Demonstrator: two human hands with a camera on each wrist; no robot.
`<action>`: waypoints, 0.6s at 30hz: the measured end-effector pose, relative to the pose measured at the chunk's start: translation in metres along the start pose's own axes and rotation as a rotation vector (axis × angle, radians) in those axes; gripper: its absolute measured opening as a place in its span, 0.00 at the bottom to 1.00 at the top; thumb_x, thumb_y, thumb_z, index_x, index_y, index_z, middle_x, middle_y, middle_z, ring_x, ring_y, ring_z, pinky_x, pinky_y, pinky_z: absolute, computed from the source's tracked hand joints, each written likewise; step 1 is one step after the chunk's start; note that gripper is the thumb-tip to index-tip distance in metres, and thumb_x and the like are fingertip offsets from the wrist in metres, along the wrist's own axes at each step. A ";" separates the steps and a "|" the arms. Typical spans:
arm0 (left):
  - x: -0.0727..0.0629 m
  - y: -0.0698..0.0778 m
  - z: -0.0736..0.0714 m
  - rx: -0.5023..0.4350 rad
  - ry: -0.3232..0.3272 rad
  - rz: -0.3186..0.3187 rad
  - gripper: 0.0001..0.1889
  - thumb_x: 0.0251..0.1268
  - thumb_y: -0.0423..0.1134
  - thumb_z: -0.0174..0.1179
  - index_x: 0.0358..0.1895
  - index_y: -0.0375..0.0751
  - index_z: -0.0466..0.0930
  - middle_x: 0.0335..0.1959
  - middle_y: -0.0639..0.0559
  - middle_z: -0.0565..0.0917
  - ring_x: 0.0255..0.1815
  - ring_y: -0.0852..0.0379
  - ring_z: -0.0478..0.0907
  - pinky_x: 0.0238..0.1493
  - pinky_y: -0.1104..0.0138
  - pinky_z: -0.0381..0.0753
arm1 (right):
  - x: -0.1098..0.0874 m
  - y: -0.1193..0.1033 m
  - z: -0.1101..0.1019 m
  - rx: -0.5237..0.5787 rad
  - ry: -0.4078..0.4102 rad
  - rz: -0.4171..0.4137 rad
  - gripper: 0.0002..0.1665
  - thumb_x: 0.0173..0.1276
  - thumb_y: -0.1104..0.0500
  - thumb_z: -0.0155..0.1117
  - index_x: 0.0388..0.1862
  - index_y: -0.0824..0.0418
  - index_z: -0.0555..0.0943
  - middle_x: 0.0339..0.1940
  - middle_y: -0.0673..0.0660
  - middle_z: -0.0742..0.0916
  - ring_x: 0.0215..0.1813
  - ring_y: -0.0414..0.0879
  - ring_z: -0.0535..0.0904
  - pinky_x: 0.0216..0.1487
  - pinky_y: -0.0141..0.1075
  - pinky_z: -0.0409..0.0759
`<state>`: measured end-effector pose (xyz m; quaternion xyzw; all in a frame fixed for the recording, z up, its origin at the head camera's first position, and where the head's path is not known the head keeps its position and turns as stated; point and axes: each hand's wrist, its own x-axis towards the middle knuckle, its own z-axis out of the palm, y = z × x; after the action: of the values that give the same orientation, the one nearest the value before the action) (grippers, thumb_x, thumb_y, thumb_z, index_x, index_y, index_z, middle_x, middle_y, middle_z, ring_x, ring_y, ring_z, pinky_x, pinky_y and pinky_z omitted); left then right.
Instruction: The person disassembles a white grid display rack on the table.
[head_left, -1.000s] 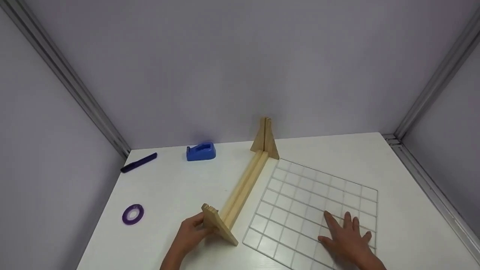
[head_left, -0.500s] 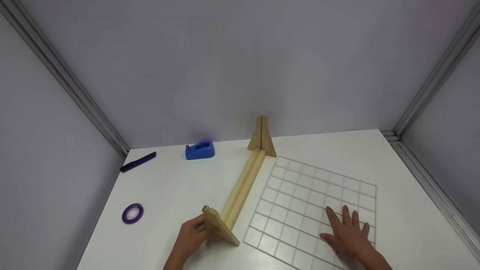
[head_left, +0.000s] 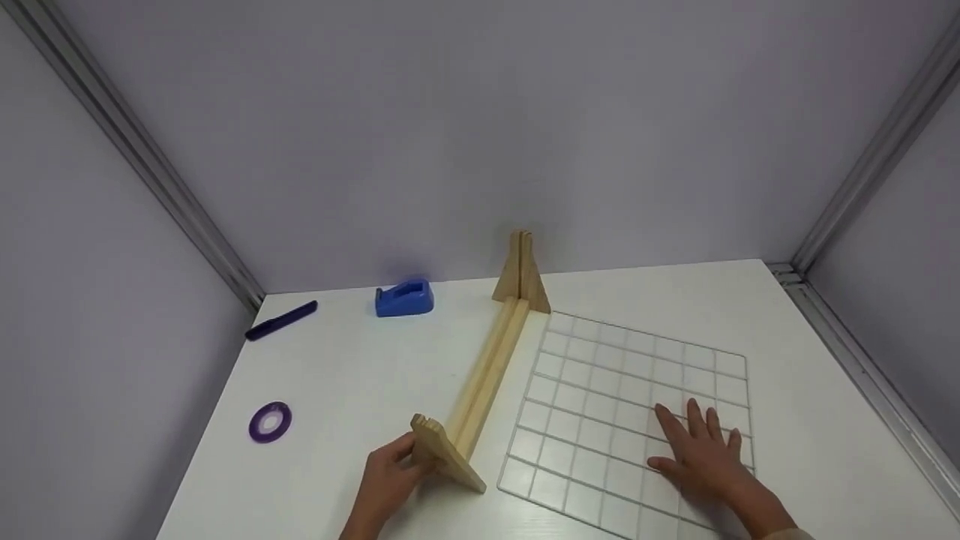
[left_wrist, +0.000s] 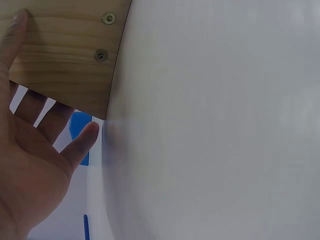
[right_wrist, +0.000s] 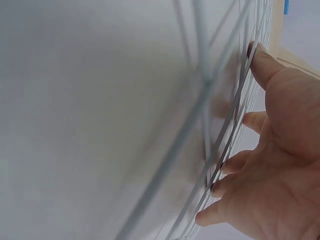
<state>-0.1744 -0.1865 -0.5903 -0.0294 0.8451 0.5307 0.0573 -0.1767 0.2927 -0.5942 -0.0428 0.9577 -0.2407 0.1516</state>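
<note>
A wooden stand (head_left: 486,382), two long rails between upright triangular end pieces, lies across the table from front to back. My left hand (head_left: 388,476) grips its near end piece. In the left wrist view the thumb (left_wrist: 14,37) presses the face of that end piece (left_wrist: 65,65), which has two screws, and the other fingers pass behind it. To the right of the stand, a white wire grid panel (head_left: 592,405) lies flat. My right hand (head_left: 703,454) rests on it with fingers spread; in the right wrist view the fingertips meet the wires (right_wrist: 182,135).
A blue tape dispenser (head_left: 405,298) stands at the back, left of the stand. Further left are a dark blue stick-like object (head_left: 282,321) and a purple ring-shaped roll (head_left: 270,421). Walls with metal rails border the white table (head_left: 352,367).
The grid has turned slightly counterclockwise, its right side moving away from me with my right hand. The stand has turned a little the same way, its far end shifting left.
</note>
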 end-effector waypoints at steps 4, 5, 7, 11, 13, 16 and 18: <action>-0.005 0.002 0.002 0.007 0.034 -0.002 0.21 0.54 0.44 0.76 0.54 0.53 0.87 0.62 0.50 0.85 0.69 0.42 0.77 0.71 0.44 0.72 | 0.004 0.002 -0.003 0.005 0.015 -0.035 0.55 0.67 0.31 0.62 0.83 0.56 0.54 0.80 0.81 0.45 0.77 0.84 0.33 0.63 0.84 0.28; -0.006 0.002 0.003 0.007 0.040 -0.004 0.20 0.54 0.44 0.76 0.53 0.53 0.87 0.61 0.50 0.85 0.69 0.42 0.77 0.71 0.44 0.72 | 0.004 0.003 -0.004 0.003 0.016 -0.042 0.55 0.67 0.31 0.62 0.83 0.56 0.54 0.80 0.81 0.45 0.77 0.84 0.34 0.63 0.84 0.29; -0.009 0.003 0.004 0.014 0.049 -0.001 0.20 0.54 0.44 0.76 0.52 0.53 0.88 0.60 0.50 0.86 0.69 0.42 0.77 0.71 0.44 0.73 | 0.006 0.006 -0.005 0.001 0.020 -0.058 0.54 0.68 0.32 0.62 0.82 0.57 0.55 0.80 0.81 0.46 0.77 0.84 0.35 0.63 0.85 0.30; -0.012 0.004 0.006 0.022 0.046 0.005 0.21 0.54 0.49 0.76 0.52 0.53 0.88 0.60 0.50 0.86 0.68 0.43 0.78 0.70 0.44 0.74 | 0.010 0.010 -0.007 -0.017 0.015 -0.072 0.53 0.69 0.33 0.62 0.82 0.56 0.56 0.80 0.80 0.46 0.78 0.83 0.35 0.63 0.85 0.31; -0.014 0.004 0.007 0.025 0.035 0.013 0.22 0.53 0.51 0.76 0.52 0.53 0.88 0.59 0.51 0.86 0.67 0.43 0.79 0.69 0.45 0.75 | 0.012 0.011 -0.009 -0.026 0.013 -0.082 0.53 0.69 0.33 0.61 0.82 0.56 0.55 0.80 0.80 0.46 0.78 0.83 0.36 0.64 0.85 0.32; -0.016 0.004 0.007 0.028 0.022 0.026 0.21 0.52 0.53 0.76 0.50 0.53 0.89 0.57 0.51 0.87 0.66 0.44 0.80 0.68 0.45 0.77 | 0.014 0.012 -0.011 -0.032 0.018 -0.097 0.52 0.69 0.33 0.62 0.82 0.56 0.56 0.80 0.80 0.47 0.78 0.83 0.36 0.64 0.85 0.32; -0.018 0.005 0.008 0.031 0.008 0.032 0.20 0.53 0.53 0.76 0.50 0.53 0.89 0.56 0.50 0.88 0.65 0.44 0.81 0.67 0.46 0.78 | 0.016 0.013 -0.012 -0.036 0.020 -0.105 0.52 0.69 0.33 0.62 0.82 0.56 0.56 0.80 0.80 0.47 0.78 0.83 0.36 0.64 0.84 0.32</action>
<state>-0.1570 -0.1776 -0.5872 -0.0172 0.8539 0.5182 0.0460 -0.1956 0.3074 -0.5943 -0.0935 0.9598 -0.2314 0.1286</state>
